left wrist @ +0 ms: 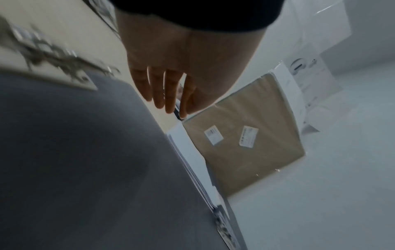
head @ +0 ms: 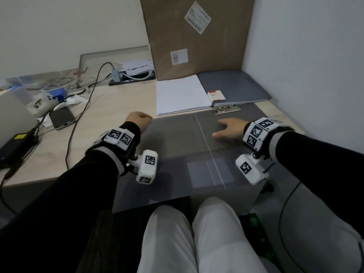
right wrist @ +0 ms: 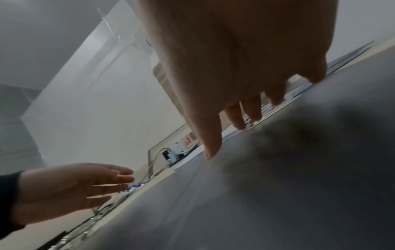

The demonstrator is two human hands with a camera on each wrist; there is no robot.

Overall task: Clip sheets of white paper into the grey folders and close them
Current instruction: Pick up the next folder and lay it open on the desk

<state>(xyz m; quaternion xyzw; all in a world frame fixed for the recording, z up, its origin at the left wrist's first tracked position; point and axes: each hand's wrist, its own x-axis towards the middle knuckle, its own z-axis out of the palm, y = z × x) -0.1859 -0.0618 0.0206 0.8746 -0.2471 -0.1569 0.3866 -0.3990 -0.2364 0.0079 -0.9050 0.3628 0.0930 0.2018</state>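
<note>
A grey folder (head: pixel 177 146) lies open and flat on the desk in front of me, its pale spine line (head: pixel 208 148) running down the middle. My right hand (head: pixel 228 128) rests open on the folder's right half, fingers spread and fingertips (right wrist: pixel 211 152) touching the grey surface (right wrist: pixel 278 186). My left hand (head: pixel 138 120) hovers at the folder's far left corner and holds nothing; its fingers (left wrist: pixel 166 89) are straight, as the right wrist view also shows (right wrist: pixel 74 186). A stack of white paper (head: pixel 181 94) lies behind the folder. A metal clip (head: pixel 227 110) sits at the folder's far edge.
A pile of closed grey folders (head: pixel 240 85) with a red-and-white card (head: pixel 215 95) sits at the back right, against a tall cardboard box (head: pixel 197 36). Left of me are cables (head: pixel 82 107), a phone (head: pixel 62 117), a controller (head: pixel 46 101) and a power adapter (head: pixel 15 146). A wall bounds the right side.
</note>
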